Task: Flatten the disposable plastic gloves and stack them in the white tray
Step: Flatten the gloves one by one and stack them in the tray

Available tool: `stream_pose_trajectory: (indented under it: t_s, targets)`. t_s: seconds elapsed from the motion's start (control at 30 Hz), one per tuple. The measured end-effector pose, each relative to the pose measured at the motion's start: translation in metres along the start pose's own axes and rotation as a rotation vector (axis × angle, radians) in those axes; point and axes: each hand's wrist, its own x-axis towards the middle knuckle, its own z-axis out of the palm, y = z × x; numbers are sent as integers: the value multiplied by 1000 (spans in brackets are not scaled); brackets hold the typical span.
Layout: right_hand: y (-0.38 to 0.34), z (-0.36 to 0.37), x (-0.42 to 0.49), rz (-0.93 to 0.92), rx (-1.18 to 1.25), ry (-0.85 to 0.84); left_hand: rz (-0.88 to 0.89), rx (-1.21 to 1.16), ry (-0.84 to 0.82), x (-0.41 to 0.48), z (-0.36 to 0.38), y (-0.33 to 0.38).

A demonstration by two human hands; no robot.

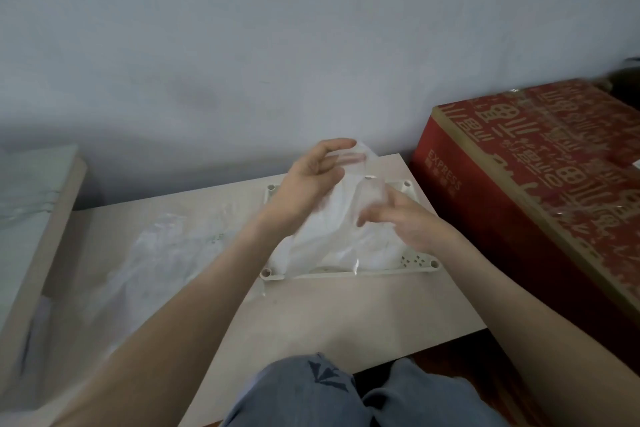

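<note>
Translucent glove [346, 199], crumpled, held over white tray [311, 277] — left hand [311, 180] fingers pinch top; right hand [408, 222] blurred, grasp unclear. Tray at tabletop's [346, 322] far right corner — stacked gloves [381, 250] inside.

Two hands (left hand [311, 184], right hand [405, 222]), one tray [346, 276], one box [519, 191], one held glove [332, 229].

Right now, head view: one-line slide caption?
Left hand and right hand hold a clear disposable plastic glove over the white rectangular plastic tray, red cardboard box alongside.

One clear glove [332, 229] raised over white tray [311, 277], loose gloves [162, 253] lying leftward
</note>
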Motion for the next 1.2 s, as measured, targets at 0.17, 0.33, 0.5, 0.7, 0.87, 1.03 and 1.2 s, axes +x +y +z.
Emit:
stream_pose_trajectory:
  t_s: [0.17,0.33,0.5,0.7,0.87,1.03,1.2]
  targets:
    - [-4,-10,-15,-22,214,-56,-63,-95,77,3,-16,-4]
    - [-6,-18,-25,44,317,-59,-143,19,112,2,-26,-23]
    - [-4,-23,-25,84,261,1,-173,203,130,3,-33,-49]
    - [12,-27,-4,68,428,-41,-173,243,55,11,-34,-63]
    - [16,-31,15,44,577,-15,-184,299,-29,18,-41,-72]
    - [22,-33,30,61,461,36,-179,382,-51,25,-48,-84]
    - [23,-27,41,72,203,167,-111,729,29,31,-54,-96]
